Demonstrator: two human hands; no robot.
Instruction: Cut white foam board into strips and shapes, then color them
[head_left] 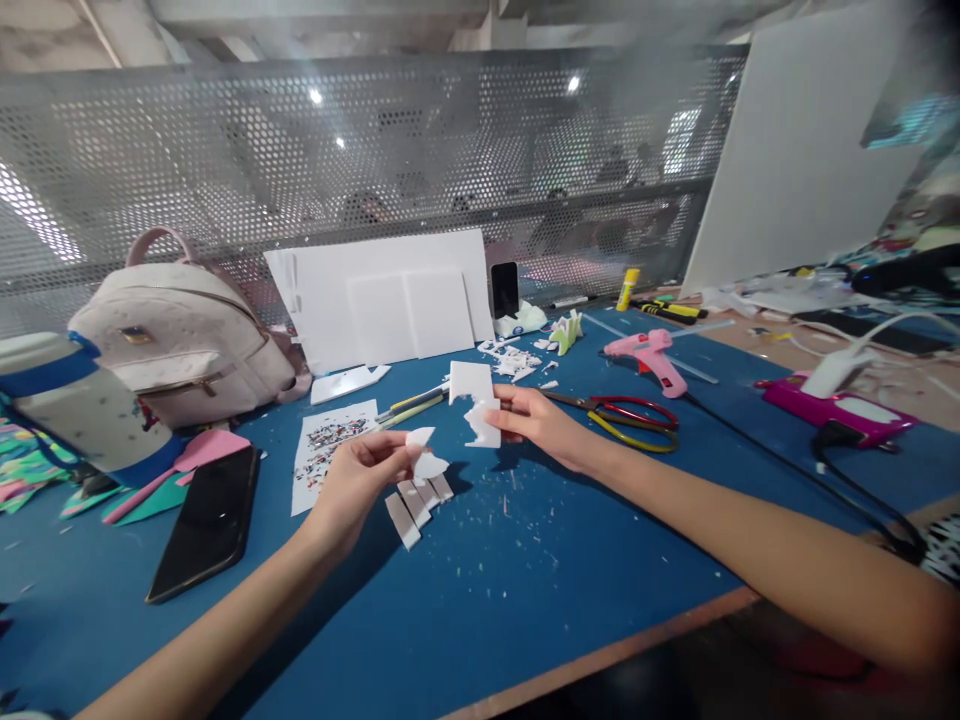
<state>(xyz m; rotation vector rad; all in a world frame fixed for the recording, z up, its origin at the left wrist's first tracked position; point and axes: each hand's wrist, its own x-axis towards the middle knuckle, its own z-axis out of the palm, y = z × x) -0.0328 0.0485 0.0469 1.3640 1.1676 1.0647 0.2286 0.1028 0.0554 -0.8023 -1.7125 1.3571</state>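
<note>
Left of the scissors (598, 404) on a blue counter (570, 590), a person's right grip (531, 420) pinches a jagged white board (471, 379); farther left of them, the left grip (366, 472) clasps a smaller white scrap (430, 467).

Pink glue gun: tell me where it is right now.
In the head view, the pink glue gun lies right of centre on the blue tabletop, just beyond the scissors and farther right than the right hand.
</note>
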